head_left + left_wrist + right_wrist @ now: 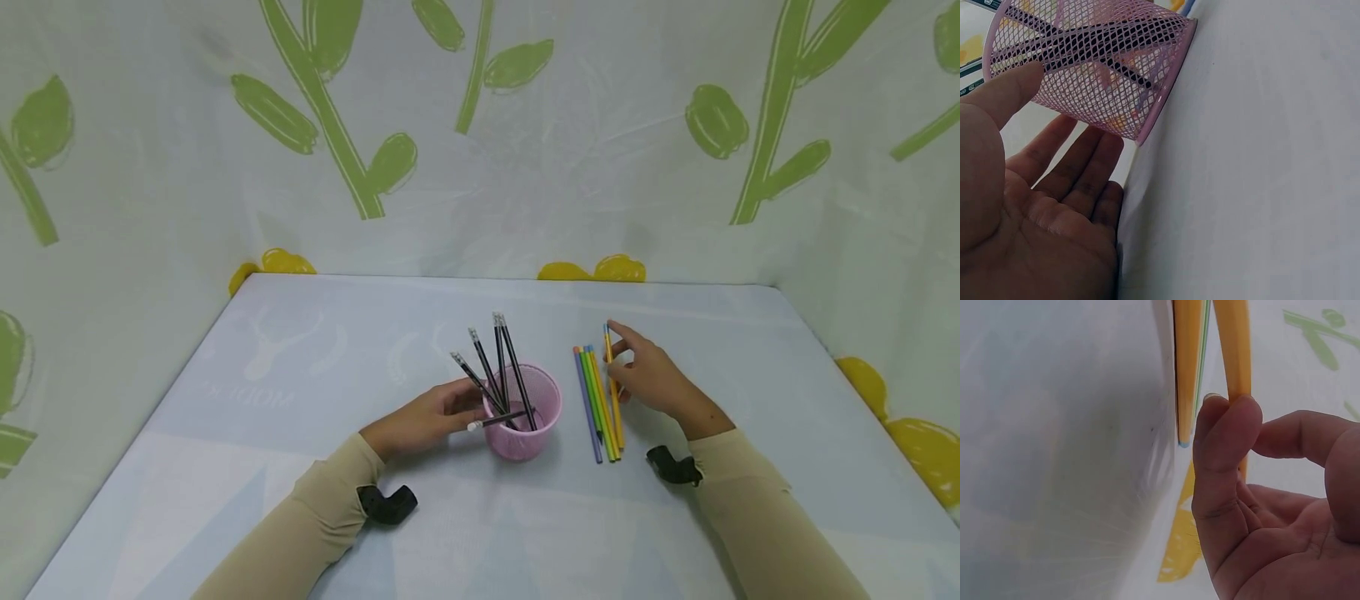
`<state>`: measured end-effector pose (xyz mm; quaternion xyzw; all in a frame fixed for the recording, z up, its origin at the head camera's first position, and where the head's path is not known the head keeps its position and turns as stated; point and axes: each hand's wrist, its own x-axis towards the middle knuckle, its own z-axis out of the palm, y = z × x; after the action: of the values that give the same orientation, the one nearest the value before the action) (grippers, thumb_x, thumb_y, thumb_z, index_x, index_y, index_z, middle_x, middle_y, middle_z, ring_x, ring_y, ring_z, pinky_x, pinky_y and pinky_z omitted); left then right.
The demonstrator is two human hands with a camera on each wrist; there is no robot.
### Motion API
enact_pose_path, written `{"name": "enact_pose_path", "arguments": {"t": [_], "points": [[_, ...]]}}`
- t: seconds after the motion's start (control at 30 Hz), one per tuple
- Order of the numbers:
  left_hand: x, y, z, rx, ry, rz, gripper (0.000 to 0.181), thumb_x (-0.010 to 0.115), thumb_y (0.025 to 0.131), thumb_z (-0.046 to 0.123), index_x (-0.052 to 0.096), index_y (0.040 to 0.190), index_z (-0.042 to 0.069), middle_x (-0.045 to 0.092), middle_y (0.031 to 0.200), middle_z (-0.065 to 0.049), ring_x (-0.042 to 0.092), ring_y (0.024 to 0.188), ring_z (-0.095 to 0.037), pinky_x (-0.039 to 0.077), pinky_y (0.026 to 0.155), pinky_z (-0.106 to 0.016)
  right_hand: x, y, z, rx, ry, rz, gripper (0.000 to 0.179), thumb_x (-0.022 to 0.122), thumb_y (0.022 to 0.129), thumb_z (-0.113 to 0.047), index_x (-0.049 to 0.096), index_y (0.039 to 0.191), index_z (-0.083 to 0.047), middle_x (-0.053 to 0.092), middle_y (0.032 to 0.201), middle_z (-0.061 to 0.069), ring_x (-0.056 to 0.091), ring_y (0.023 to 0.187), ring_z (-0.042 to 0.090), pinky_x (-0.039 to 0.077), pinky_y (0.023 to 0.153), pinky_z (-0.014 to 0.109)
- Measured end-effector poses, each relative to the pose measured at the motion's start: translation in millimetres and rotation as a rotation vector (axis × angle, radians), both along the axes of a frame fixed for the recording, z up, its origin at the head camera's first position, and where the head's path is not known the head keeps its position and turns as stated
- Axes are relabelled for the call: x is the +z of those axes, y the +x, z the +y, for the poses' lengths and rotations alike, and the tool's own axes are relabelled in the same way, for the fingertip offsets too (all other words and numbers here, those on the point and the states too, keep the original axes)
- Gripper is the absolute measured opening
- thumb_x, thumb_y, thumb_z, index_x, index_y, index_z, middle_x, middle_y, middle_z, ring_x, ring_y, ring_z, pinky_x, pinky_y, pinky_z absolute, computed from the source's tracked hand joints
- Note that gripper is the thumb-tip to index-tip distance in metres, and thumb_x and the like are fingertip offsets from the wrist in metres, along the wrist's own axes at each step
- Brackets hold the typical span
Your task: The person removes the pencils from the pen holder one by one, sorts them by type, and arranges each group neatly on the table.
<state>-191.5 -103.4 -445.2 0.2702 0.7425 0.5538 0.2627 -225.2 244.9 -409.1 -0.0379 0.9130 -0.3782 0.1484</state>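
Right fingers pinch a yellow pencil while the left hand steadies a cup of black pencils.
The right hand [648, 375] has thumb and fingers together on the yellow pencil [614, 398], at its upper part; whether its lower end clears the bench [450, 517] I cannot tell. Just left of those fingers lies a row of coloured pencils [597, 400]. The left hand [427, 421] holds the pink mesh cup [517, 447], thumb and fingers spread about its near side; black pencils [515, 362] lean inside, one tipped low over the rim beside those fingers. The step in hand looks like picking the pencil up from beside the row; the next move seems to call for a firm pinch and a lift clear of its neighbours.
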Motion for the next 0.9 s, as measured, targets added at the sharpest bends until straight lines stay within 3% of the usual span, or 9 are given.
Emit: {"name": "enact_pose_path", "arguments": {"t": [0.23,0.9], "points": [[-0.3,-0.7,0.3,-0.002,-0.001,-0.003,0.043,0.057,0.103,0.022,0.048,0.142,0.006,0.057,0.142,-0.012,0.050,0.138,-0.026,0.046,0.103,-0.026,-2.6,-1.0,-0.1,0.023,0.023,-0.056,0.072,0.054,0.100,-0.014,0.016,0.161,-0.012,0.048,0.142,0.025,0.066,0.070,0.017,0.054,0.065,0.030],[0.0,0.0,-0.6,0.001,0.002,-0.006,0.043,0.057,0.103,0.024,0.049,0.142,0.007,0.058,0.140,-0.012,0.051,0.136,-0.026,0.048,0.100,-0.029,-4.6,1.8,-3.0,0.077,0.076,-0.067,0.070,0.062,0.098,-0.014,0.026,0.158,-0.005,0.055,0.128,0.024,0.066,0.068,0.015,0.059,0.067,0.029]]}}
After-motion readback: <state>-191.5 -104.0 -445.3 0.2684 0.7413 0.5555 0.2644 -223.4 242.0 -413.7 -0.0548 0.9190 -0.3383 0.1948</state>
